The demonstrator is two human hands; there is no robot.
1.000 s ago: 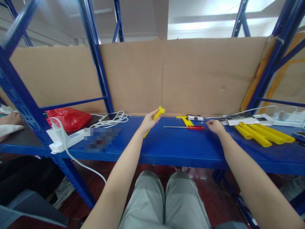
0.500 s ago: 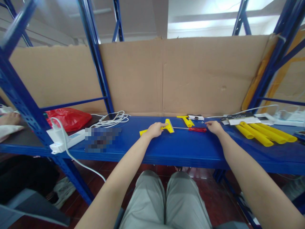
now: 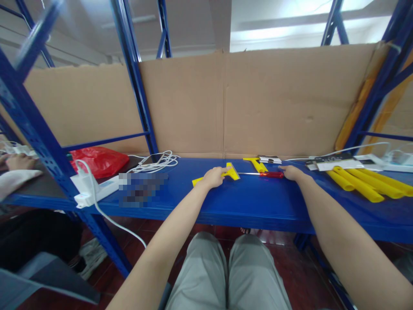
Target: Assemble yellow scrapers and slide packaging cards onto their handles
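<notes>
“Scraper (image 3: pixel 232 172) held firmly?”

“Yes: my left hand (image 3: pixel 213 177) is clamped on its handle, the wide head poking out just right of my fingers. My right hand (image 3: pixel 291 172) is at the butt of the red-handled screwdriver (image 3: pixel 271 175); I can't tell whether its fingers are closed on it.”

“How would you handle them well?”

“I'd keep my left fingers behind the head's edge, hold the scraper level and low over the blue shelf (image 3: pixel 251 198), and take a fuller right-hand grip before putting force on the screwdriver. Its shaft points left at the head, so I'd keep the two in line; whether they touch I can't make out.”

“And the count?”

“One screwdriver, between my hands. Two T-shaped yellow pieces: the scraper I hold, and a second piece (image 3: pixel 256 165) beyond the screwdriver. One small packet (image 3: pixel 270 159) beyond and left of my right hand. Four yellow tubes (image 3: pixel 358 184) to the right of that hand, partly under packaging (image 3: pixel 338 163). One red bag (image 3: pixel 100 162), well left of my left hand.”
</notes>
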